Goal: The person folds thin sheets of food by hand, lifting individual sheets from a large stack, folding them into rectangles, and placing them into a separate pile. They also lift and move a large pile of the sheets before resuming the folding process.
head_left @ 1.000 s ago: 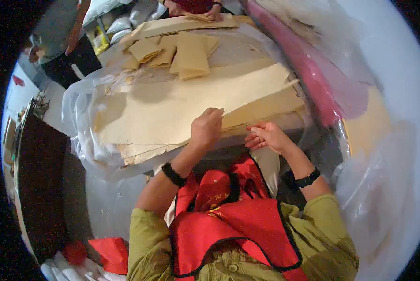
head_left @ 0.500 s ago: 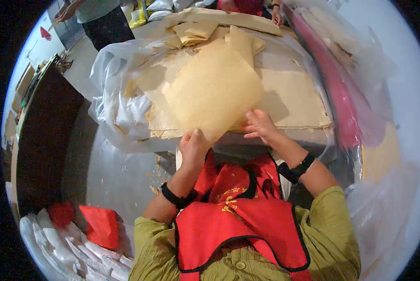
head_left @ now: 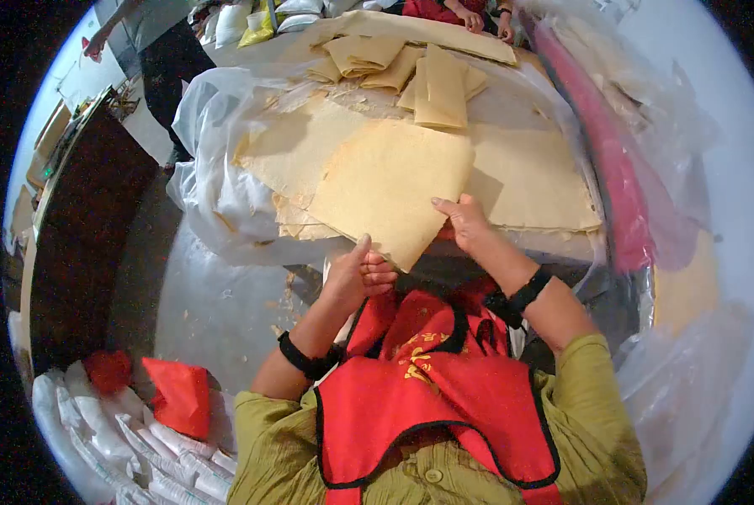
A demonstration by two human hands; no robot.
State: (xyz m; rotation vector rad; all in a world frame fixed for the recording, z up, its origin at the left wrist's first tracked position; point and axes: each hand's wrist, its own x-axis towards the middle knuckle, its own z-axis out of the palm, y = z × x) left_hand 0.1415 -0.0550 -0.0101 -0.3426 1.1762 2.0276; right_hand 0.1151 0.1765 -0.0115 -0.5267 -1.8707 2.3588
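Tan sheet (head_left: 394,181) between hands (head_left: 356,273) (head_left: 468,225); opaque sacks (head_left: 129,442) nearby

Floor at lower left: plump white sacks (head_left: 99,429), near them one bright red soft sheet (head_left: 179,397).
Left side: one tall dark-brown panel (head_left: 91,244).
Right side: long pink glossy plastic (head_left: 600,160).
Far back: one yellow plastic bag (head_left: 257,29).

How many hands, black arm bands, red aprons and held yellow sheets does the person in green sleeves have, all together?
Left hand and right hand: 2
Black arm bands: 2
Red apron: 1
Held yellow sheet: 1
Total: 6
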